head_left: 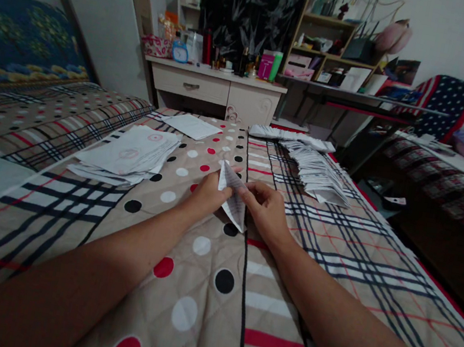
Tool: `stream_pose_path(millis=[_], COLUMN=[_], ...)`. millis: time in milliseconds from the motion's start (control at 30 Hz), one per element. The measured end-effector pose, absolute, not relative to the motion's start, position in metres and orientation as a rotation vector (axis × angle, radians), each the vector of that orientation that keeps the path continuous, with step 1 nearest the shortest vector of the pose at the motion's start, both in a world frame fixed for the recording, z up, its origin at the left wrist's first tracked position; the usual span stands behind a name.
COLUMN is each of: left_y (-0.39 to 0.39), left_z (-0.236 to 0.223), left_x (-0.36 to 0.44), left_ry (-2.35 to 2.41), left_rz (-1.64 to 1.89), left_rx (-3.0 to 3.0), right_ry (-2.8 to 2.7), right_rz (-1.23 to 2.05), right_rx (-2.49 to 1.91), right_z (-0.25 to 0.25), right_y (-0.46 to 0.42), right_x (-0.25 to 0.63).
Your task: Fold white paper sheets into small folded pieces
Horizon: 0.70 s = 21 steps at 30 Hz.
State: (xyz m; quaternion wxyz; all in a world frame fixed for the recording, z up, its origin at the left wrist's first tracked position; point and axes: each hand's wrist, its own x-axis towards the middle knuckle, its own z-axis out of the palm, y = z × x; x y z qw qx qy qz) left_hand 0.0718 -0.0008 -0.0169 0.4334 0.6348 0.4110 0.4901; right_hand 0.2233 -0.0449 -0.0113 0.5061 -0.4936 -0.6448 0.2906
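The patterned bedspread (205,324) beneath your forearms bears a paper stack (128,149) at left and overlapping folded papers (317,173) at right; between them, your left hand (207,193) and right hand (268,208) pinch a creased sheet (236,210).

Layout of the bed (211,289) before me.
The paper stack (128,149) lay to my left, a flat paper (190,126) beyond it; the paper row (313,173) lay right, a long bundle (292,138) at its far end; the dresser (211,89) stood behind.
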Motion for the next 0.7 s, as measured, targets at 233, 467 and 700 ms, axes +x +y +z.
stream_pose_path(millis=[233, 467, 700], left_y=[-0.006, -0.013, -0.017], left_z=[-0.012, -0.007, 0.0], left_x=[0.074, 0.07, 0.056], left_ry=[1.011, 0.873, 0.723], left_rz=[1.295, 1.429, 1.236], left_rx=[1.471, 1.651, 2.365], right_ry=[-1.448, -1.328, -1.223], right_rz=[0.747, 0.781, 0.755], right_rx=[-1.231, -1.267, -1.29], right_z=[-0.016, -0.017, -0.018], right_y=[-0.04, -0.038, -0.034], right_x=[0.225, 0.227, 0.233])
